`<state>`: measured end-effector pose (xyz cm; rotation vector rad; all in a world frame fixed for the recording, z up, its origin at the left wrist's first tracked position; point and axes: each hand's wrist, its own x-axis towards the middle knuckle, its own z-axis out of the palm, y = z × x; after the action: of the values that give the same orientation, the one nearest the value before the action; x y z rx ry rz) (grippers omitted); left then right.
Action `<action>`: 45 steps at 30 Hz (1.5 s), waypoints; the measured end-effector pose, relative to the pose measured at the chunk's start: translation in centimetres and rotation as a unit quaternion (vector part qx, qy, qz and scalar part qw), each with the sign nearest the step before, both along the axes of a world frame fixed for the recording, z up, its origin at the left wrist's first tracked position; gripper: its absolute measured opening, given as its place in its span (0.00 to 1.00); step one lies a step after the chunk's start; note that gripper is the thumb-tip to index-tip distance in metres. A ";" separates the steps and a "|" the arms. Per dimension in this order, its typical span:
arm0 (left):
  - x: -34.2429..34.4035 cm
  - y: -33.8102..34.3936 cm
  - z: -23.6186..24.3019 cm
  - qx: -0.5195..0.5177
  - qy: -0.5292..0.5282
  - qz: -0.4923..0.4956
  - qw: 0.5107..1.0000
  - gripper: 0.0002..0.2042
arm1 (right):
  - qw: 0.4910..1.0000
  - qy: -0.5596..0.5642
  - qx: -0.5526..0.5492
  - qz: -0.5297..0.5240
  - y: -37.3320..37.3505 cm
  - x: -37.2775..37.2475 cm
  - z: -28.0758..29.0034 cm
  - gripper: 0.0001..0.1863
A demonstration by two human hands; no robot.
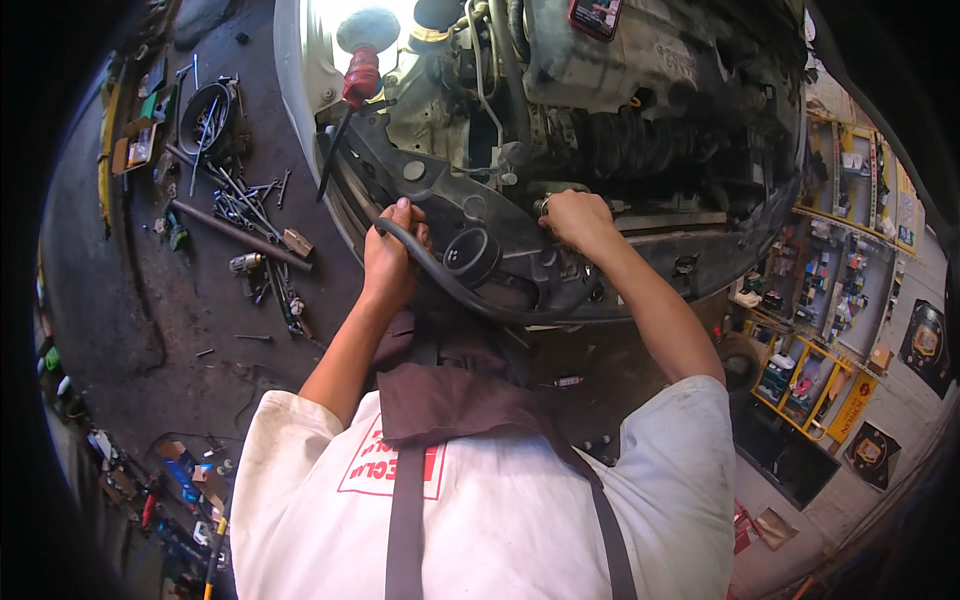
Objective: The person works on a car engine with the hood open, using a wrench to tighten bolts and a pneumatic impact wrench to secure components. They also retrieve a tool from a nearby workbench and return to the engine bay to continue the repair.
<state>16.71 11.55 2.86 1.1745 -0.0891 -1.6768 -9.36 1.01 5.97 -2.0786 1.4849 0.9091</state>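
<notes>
My left hand (pixel 393 250) is closed round a long black rubber hose or seal (pixel 455 288), at its upper end near the left front of the car. From there the rubber curves down and right along the front edge of the open engine bay. Beside it sits a round black cap (pixel 472 256). My right hand (pixel 578 218) reaches into the front of the bay, its fingers curled near a small metal part. What they hold is hidden by the hand. A dark engine cover (pixel 640 70) lies beyond.
A red-handled tool (pixel 361 78) with a black shaft rests on the left fender by a bright light. A phone (pixel 597 16) lies on the engine. On the floor at left are wrenches (pixel 245 205), a long pipe (pixel 240 235) and a round tray (pixel 207 118). Shelves (pixel 835 290) stand at right.
</notes>
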 end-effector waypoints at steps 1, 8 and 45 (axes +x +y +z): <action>0.2 0.0 -0.1 -0.025 0.000 -0.004 1.000 0.14 | 1.000 0.015 0.008 0.006 -0.2 0.3 0.1 0.16; 5.3 -0.1 0.3 -0.143 -0.234 -0.167 0.947 0.09 | 0.988 0.080 0.119 -0.049 -2.0 2.6 0.2 0.13; -16.9 -15.8 -10.2 -0.338 -0.386 -0.689 0.512 0.13 | 0.731 -0.373 0.220 -0.528 -1.8 -8.1 -7.5 0.13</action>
<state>-0.18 -4.29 -7.37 1.0459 -2.6014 -1.6863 -17.48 -0.81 -1.51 -0.7595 1.4164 -0.0781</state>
